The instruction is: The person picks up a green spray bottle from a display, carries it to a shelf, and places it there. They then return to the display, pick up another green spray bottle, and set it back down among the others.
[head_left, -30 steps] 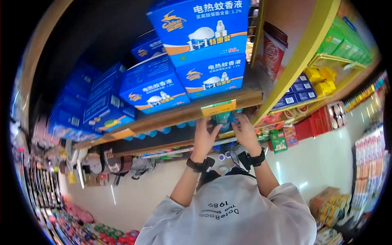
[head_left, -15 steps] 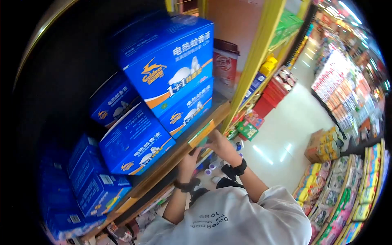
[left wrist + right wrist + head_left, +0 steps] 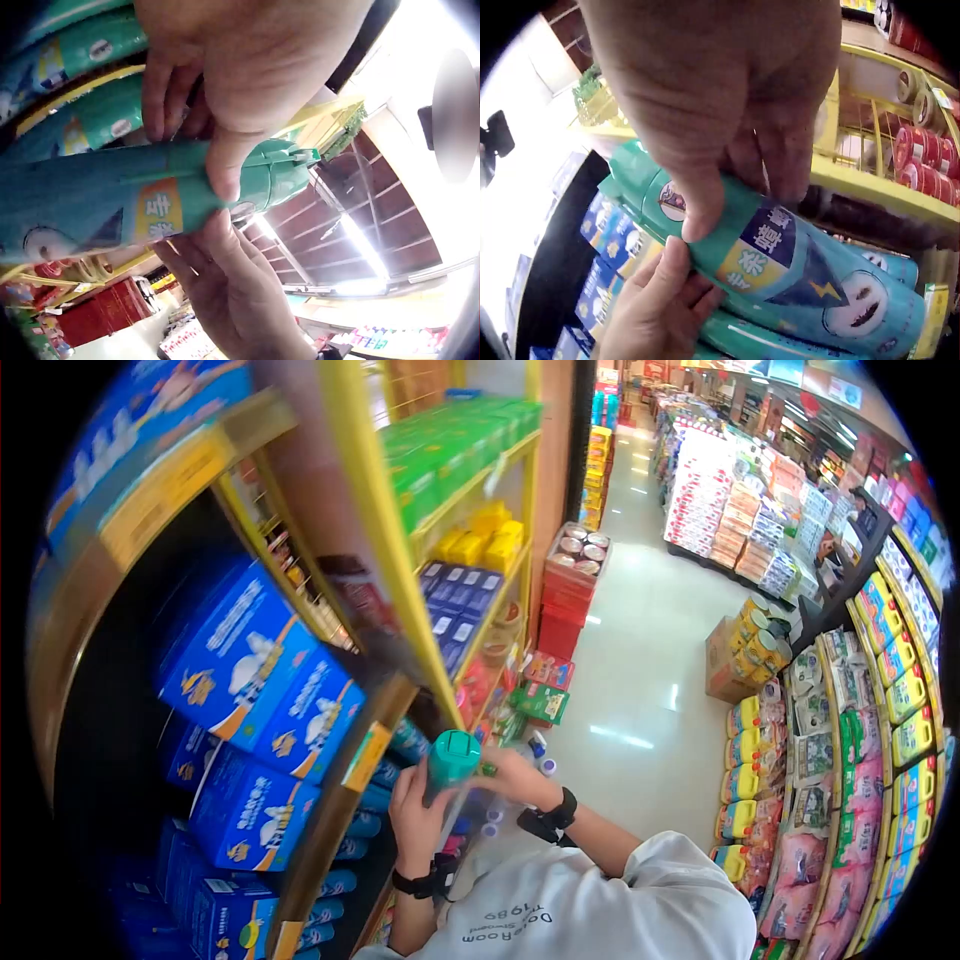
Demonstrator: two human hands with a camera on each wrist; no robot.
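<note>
Fingers (image 3: 225, 161) of the left hand (image 3: 415, 815) and right hand (image 3: 515, 778) clamp a teal aerosol can (image 3: 450, 758), cap up, just beside the wooden shelf edge (image 3: 320, 840). Likely it is being taken off the shelf, and the next move calls for a firm grip clear of that edge.

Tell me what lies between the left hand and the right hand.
The teal spray can lies between them; the left hand grips it from one side, the right hand from the other. Both wrist views show this plainly.

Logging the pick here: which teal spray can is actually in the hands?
The teal can clear of the shelf, gripped by the left hand and right hand; the other cans lie stacked on the shelf.
</note>
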